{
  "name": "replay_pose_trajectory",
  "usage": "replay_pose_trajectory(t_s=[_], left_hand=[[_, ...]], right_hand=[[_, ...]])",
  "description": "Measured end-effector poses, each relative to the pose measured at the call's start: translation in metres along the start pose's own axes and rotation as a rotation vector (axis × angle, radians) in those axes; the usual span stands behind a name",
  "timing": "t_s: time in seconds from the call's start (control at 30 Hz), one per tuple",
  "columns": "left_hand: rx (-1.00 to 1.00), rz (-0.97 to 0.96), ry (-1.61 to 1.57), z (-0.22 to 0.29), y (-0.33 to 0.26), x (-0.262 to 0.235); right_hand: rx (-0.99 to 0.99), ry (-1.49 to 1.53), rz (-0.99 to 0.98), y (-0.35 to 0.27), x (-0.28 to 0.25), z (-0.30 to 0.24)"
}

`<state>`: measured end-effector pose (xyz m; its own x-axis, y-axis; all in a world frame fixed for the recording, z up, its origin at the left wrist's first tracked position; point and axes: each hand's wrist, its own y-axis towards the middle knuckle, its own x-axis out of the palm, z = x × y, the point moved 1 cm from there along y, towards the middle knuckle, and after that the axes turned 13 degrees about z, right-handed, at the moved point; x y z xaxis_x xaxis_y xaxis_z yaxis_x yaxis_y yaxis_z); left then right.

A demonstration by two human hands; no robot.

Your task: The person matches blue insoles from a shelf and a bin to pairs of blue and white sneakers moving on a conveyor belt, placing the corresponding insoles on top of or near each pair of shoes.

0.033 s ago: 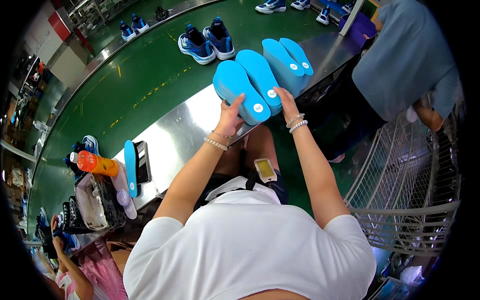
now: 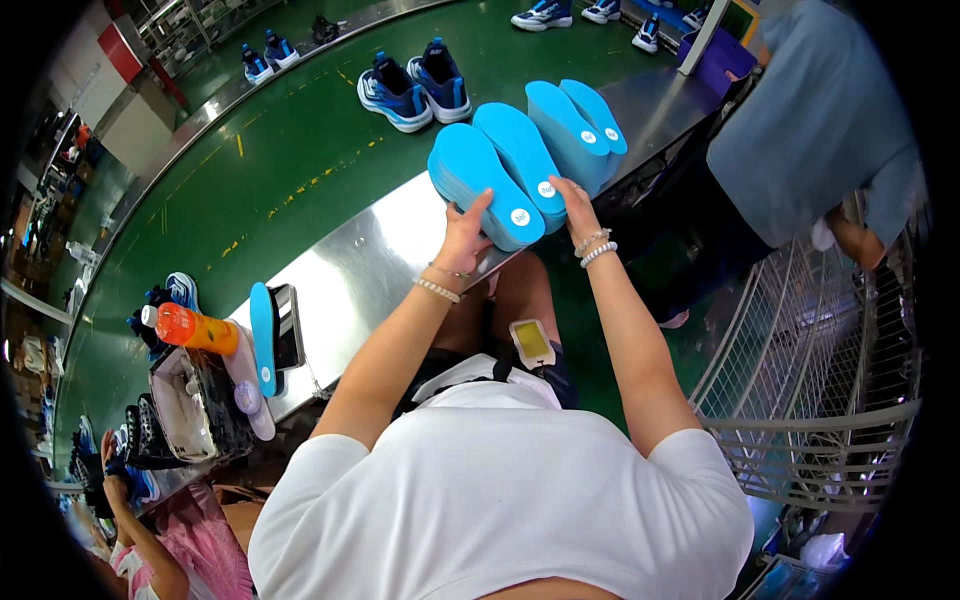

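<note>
Two stacks of bright blue insoles stand side by side on a metal ledge, each with a round white sticker near the close end. My left hand grips the left insole stack, thumb on top and fingers around its side. On the neighbouring insole stack, my right hand holds the right side near the sticker, its thumb at the upper edge. Some fingers of both hands are hidden. Just beyond to the right stand two more insole stacks, one wider and one partly behind it.
Blue-and-white sneakers sit on the green belt. To the left are a single insole, an orange drink bottle and a bin. A co-worker in a blue-grey top stands at right, near a wire rack.
</note>
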<state>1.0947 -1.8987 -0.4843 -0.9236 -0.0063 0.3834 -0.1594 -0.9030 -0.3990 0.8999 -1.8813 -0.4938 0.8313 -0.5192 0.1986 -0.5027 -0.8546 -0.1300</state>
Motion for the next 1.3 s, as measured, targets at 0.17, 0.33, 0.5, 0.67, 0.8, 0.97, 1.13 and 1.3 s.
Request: replay_pose_trajectory(t_s=[0.17, 0.33, 0.5, 0.67, 0.8, 0.97, 1.13, 1.3], left_hand=[[-0.025, 0.04, -0.028, -0.012, 0.009, 0.023], [-0.103, -0.123, 0.097, -0.005, 0.012, 0.006], [0.434, 0.181, 0.185, 0.043, 0.023, -0.033], [1.207, 0.37, 0.911, 0.115, 0.154, -0.063], [1.026, 0.416, 1.365, 0.138, 0.212, -0.06], [1.138, 0.215, 1.268, 0.131, 0.216, -0.078], [1.112, 0.244, 1.343, 0.113, 0.122, -0.087], [1.391, 0.432, 0.687, 0.121, 0.109, -0.095]], right_hand=[[-0.015, 0.012, 0.043, 0.008, -0.012, 0.005], [-0.284, -0.121, 0.244, -0.023, -0.017, -0.002], [-0.74, -0.531, 0.395, -0.071, 0.007, -0.044], [-0.834, -1.248, -0.042, -0.049, 0.062, -0.079], [-0.639, -1.667, -0.283, -0.034, 0.079, -0.081], [-0.621, -1.655, -0.301, -0.026, 0.076, -0.078], [-0.829, -1.436, -0.237, -0.043, 0.094, -0.125], [-1.025, -1.459, -0.373, -0.026, 0.148, -0.149]])
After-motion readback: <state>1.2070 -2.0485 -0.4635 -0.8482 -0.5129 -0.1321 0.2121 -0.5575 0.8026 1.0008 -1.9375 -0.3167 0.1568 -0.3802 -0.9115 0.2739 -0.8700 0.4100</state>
